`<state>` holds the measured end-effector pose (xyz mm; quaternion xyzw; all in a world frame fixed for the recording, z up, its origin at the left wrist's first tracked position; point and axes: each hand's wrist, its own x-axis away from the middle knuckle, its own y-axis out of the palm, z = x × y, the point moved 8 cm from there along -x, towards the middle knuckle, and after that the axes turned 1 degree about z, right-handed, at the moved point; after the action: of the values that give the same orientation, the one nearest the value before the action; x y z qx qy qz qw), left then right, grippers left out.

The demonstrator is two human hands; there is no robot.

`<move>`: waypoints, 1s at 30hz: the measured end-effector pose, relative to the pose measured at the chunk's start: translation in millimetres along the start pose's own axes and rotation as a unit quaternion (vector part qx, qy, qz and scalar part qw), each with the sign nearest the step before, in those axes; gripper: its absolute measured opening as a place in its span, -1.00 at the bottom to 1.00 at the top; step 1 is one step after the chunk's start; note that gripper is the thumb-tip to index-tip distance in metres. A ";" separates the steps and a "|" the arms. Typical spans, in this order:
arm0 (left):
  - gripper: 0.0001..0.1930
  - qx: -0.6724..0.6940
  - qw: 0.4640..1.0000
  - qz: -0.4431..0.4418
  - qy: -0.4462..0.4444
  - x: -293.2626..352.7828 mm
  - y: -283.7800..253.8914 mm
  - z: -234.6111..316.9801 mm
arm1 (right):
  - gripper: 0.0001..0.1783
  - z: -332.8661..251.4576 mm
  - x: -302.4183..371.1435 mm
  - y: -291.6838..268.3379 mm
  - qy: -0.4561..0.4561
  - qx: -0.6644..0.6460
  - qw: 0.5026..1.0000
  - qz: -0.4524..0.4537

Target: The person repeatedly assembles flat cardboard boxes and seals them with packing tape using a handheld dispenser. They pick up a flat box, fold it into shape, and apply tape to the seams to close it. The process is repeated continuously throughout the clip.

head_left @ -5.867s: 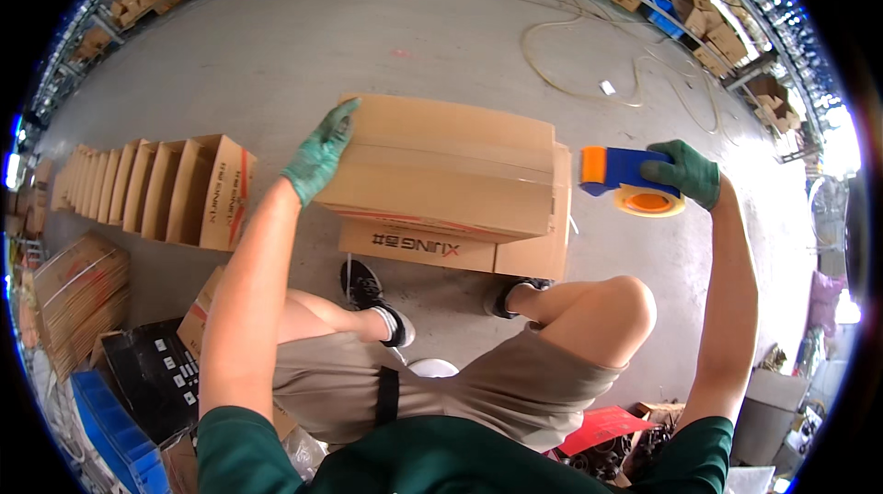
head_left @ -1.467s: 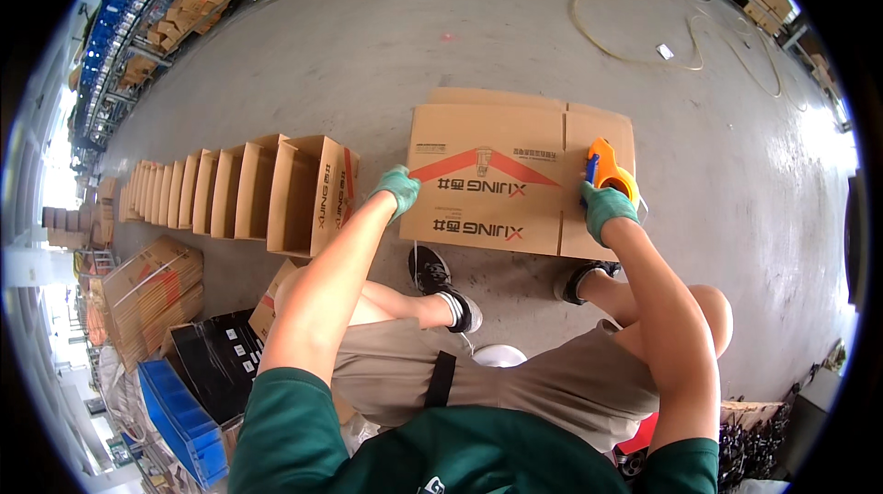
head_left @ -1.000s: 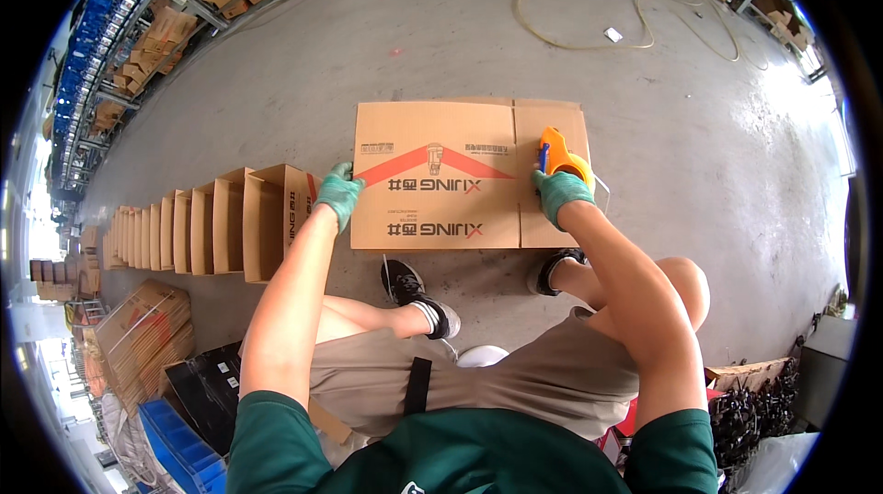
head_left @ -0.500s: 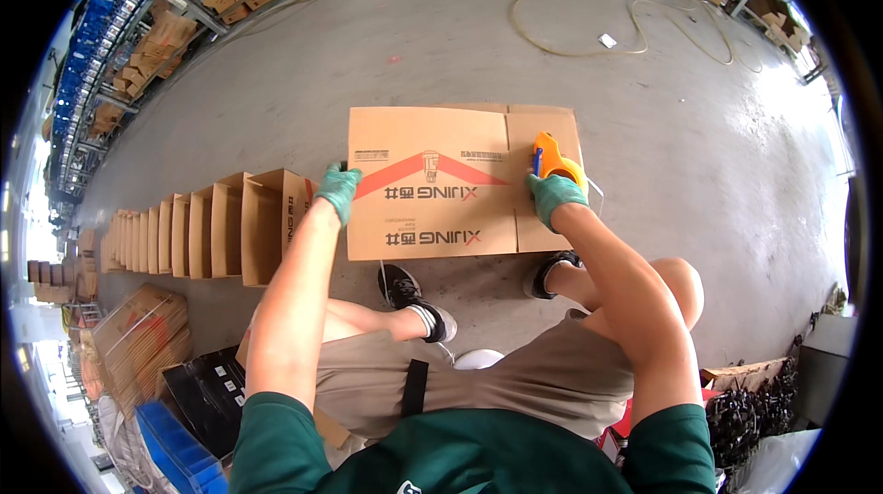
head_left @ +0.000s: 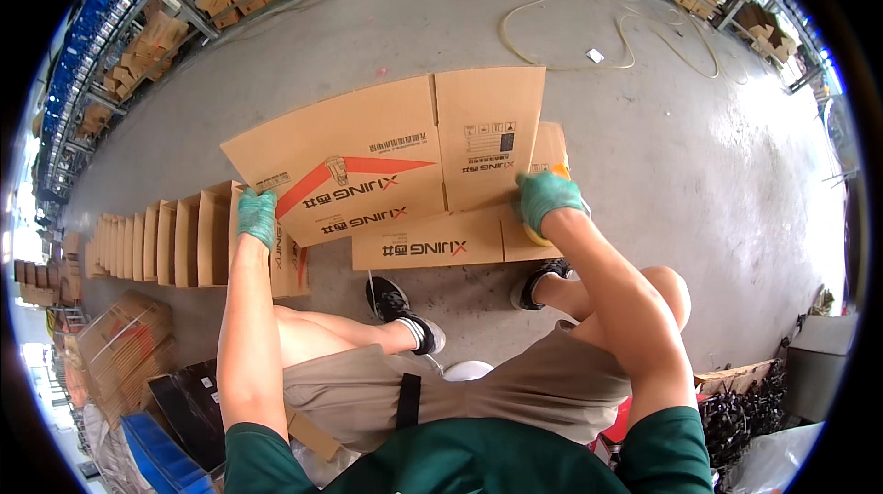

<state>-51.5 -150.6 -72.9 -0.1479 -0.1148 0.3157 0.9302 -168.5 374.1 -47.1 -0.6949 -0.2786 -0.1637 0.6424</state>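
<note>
A flattened brown carton [head_left: 368, 140] with a red peaked band and dark print is lifted and tilted above the floor. My left hand [head_left: 257, 215], in a green glove, is closed on its left edge. At its lower right edge is my right hand [head_left: 550, 200], also gloved in green, fingers bent. Mostly covered by that hand is an orange-yellow tape dispenser [head_left: 560, 171], showing only above and below the glove. Under the raised carton lies another flat carton [head_left: 414, 250], in front of my shoes. Whether the right fingers also pinch the raised carton is hidden.
Opened cartons [head_left: 189, 236] stand in a row on the left. Bundled flat cardboard [head_left: 126, 342] and a blue bin [head_left: 166, 455] are at lower left. A hose [head_left: 515, 34] loops across the grey floor [head_left: 699, 181] beyond. Dark parts [head_left: 743, 416] are heaped at lower right.
The upper carton has risen off the one beneath, swung left and tilted up. My left hand has moved left with its edge. My right hand has turned over the tape dispenser, covering most of it.
</note>
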 end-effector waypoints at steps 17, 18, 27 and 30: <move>-0.49 0.025 0.999 -0.015 -0.034 10.2 4.7 -24.3 | -0.46 -69.1 70.9 -99.8 -0.369 -0.030 0.779 0.505; -0.50 0.031 0.999 -0.025 -0.036 12.2 8.7 -18.2 | -0.51 -69.9 72.8 -103.3 -0.387 -0.050 0.770 0.505; -0.40 0.008 0.956 -0.293 0.021 82.7 79.7 36.3 | -0.55 -73.6 62.4 -99.3 -0.509 -0.213 0.773 0.313; -0.31 0.040 0.964 -0.253 0.068 88.6 80.7 35.7 | -0.54 -73.7 31.8 -71.3 -0.482 -0.234 0.811 0.236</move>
<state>-38.5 -27.2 -57.1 -0.0974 -0.0721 0.0640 0.9906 -176.4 308.6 37.6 -0.8586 -0.3327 0.2888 0.2623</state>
